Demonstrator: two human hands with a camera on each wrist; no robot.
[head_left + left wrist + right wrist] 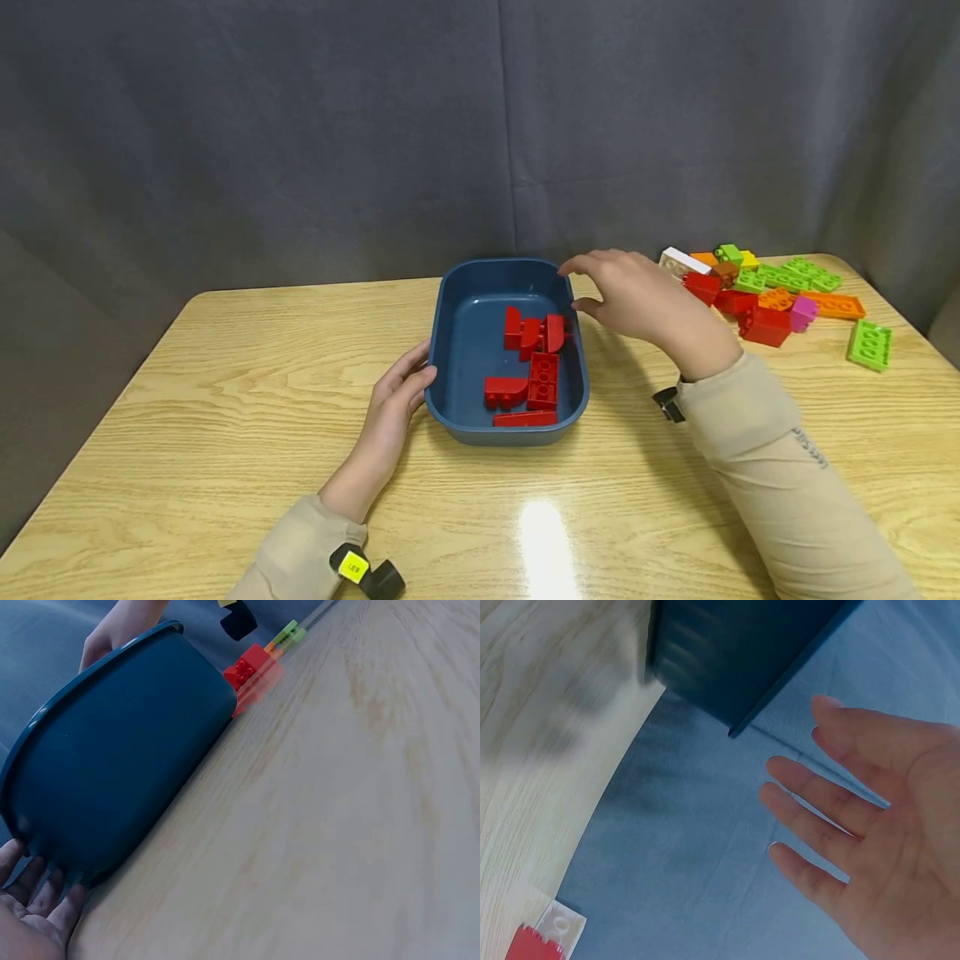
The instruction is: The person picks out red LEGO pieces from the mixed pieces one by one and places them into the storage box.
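Observation:
In the head view a blue plastic bin (468, 350) stands mid-table, with several red toy bricks (543, 379) inside, mostly along its right side and near end. My left hand (393, 396) touches the bin's outer left wall; the left wrist view shows its fingers (49, 892) extended against that wall. At the bin's far right corner hovers my right hand (630, 292), thumb and forefinger apart beside the rim. The right wrist view shows this hand (885, 817) with loosely bent fingers, holding nothing and apart from the bin.
To the right lies a pile of mixed bricks: red bricks (765, 325), green plates (810, 273), an orange plate (832, 305), a pink brick (803, 314) and a white brick (684, 262). One green plate (870, 345) lies apart. A dark curtain (360, 150) hangs behind the table (225, 417).

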